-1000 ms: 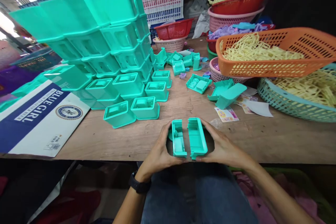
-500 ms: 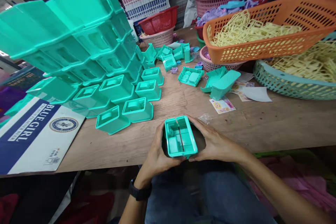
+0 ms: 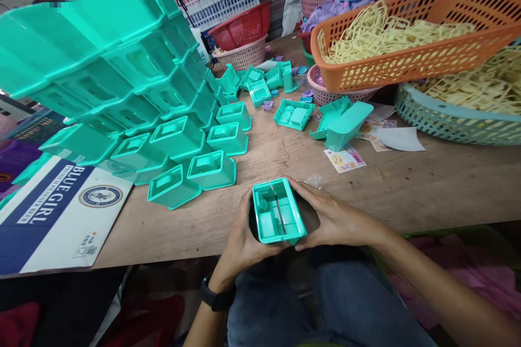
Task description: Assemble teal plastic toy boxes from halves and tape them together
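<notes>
**Head view: teal box held in both hands at the desk edge**

Head view, nearest first: a small teal plastic box (image 3: 279, 211) is held over the near edge of the wooden desk (image 3: 407, 190), above the person's lap. The left hand (image 3: 243, 238) is wrapped against the box's left side, and the right hand (image 3: 331, 217) is pressed against its right side; the fingers of both hands are clamped on the box. Its open face is turned up toward the camera, and a thin seam is seen running down its middle. A dark watch (image 3: 217, 297) is worn on the left wrist.

Just beyond the box, to its right, a sticker sheet (image 3: 345, 158) is laid flat on the desk. To the box's left, a printed card (image 3: 61, 211) marked BLUE GIRL is laid at the desk edge. Beyond the box and to its left, a tall stack of teal boxes (image 3: 122, 65) is piled, with single boxes set at its foot. Farther back from the box, loose teal parts (image 3: 293, 114) are scattered. Beyond the box to its right, an orange basket (image 3: 427, 59) of pale yellow pieces is rested over a light teal basket (image 3: 448, 119). Farthest from the box, red and pink baskets (image 3: 243, 27) are stacked.
</notes>
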`<state>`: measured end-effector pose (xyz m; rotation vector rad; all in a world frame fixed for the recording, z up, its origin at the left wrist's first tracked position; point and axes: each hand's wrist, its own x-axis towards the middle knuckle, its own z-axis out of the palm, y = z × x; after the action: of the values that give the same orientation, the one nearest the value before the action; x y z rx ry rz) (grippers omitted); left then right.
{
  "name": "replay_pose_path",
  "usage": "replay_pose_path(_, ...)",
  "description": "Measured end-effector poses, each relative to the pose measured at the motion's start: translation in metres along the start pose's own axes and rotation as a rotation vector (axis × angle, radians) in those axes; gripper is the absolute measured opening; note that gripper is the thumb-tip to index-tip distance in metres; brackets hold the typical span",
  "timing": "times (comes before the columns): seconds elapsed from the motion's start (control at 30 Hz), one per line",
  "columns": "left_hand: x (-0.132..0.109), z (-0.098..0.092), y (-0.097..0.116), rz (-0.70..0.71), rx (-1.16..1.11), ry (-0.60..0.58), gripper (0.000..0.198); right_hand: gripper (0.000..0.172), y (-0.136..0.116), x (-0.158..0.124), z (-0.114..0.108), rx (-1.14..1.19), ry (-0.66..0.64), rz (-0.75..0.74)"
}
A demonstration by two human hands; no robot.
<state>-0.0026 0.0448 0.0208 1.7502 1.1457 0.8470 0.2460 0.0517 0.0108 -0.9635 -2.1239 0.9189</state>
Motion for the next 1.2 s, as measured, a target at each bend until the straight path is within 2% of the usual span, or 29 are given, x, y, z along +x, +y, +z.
replay_pose_path(0.33, 0.0, -0.002, -0.001, 0.041, 0.06, 0.036, 0.117, 0.142, 0.008, -0.004, 0.004, -0.011, 0.03, 0.016)
replay_pose_path(0.53, -0.002, -0.002, -0.002, 0.033, 0.067, 0.02, 0.114, 0.137, 0.008, -0.007, 0.005, -0.06, 0.023, 0.111)
replay_pose_path(0.73, 0.0, -0.003, 0.004, 0.048, 0.05, 0.019, 0.111, 0.136, 0.004, -0.009, 0.006, -0.124, 0.012, 0.09)
replay_pose_path(0.97, -0.003, -0.009, 0.005, 0.007, 0.037, 0.003, 0.12, 0.134, 0.001, -0.012, 0.01, -0.179, 0.016, 0.128)
replay_pose_path(1.1, -0.008, 0.0, 0.005, -0.04, 0.007, 0.014, 0.126, 0.135, -0.003, -0.012, 0.013, -0.182, 0.017, 0.117)
replay_pose_path(1.2, -0.015, 0.014, 0.006, -0.1, -0.07, 0.103, 0.132, 0.132, -0.005, -0.014, 0.021, -0.201, 0.053, 0.147)
